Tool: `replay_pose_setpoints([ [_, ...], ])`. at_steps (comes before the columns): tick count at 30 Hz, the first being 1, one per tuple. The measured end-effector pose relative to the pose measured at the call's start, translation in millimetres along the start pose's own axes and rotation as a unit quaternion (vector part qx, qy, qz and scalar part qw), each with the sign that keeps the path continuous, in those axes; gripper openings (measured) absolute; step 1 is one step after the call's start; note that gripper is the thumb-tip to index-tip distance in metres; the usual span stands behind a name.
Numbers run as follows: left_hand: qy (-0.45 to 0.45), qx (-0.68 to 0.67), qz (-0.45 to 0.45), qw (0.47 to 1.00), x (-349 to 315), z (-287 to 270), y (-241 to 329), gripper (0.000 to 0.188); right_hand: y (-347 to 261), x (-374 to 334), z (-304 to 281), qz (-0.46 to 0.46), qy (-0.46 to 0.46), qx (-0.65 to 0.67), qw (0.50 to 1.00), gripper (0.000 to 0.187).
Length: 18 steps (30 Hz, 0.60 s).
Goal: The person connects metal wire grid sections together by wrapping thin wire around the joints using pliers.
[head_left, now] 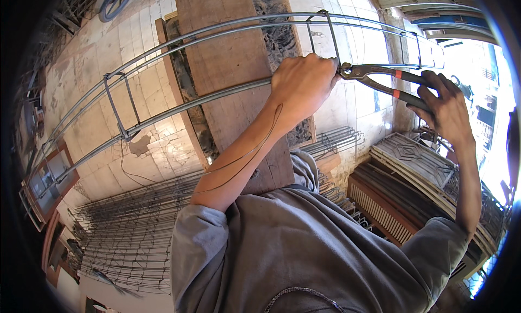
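Pincers (pixel 374 70) at steel cage (pixel 239 89)
On my remote feed, the right hand (pixel 453 115) folds fingers round the handles (pixel 411 99); the left hand (pixel 304 85) curls (pinching what, I can't tell).

Grey bars (pixel 217 98), brown board (pixel 228 55), dark pincers (pixel 354 72) with orange bands (pixel 398 74)

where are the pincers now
In the head view's upper right, the pincers are in the right hand, their working end just right of the left hand, by the metal frame.
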State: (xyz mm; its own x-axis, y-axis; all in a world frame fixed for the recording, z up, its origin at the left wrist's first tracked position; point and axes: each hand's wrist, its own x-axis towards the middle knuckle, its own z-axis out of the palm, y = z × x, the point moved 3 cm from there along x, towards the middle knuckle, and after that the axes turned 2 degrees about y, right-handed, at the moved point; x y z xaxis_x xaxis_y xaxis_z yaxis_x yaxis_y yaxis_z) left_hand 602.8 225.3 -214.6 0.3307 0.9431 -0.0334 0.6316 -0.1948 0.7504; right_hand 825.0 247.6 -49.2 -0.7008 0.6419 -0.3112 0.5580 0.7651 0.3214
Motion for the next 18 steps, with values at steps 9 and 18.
replay_pose_setpoints([
  [9, 0.012, 0.013, 0.021, 1.0, -2, 1, -1, 0.032, -8, 6, -13, 0.017, -0.03, 0.013, 0.999, 0.029],
  [18, 0.234, -0.045, 0.222, 0.946, -33, 35, 72, 0.081, -26, 23, -50, 0.282, -0.307, 0.358, 0.836, 0.035],
])
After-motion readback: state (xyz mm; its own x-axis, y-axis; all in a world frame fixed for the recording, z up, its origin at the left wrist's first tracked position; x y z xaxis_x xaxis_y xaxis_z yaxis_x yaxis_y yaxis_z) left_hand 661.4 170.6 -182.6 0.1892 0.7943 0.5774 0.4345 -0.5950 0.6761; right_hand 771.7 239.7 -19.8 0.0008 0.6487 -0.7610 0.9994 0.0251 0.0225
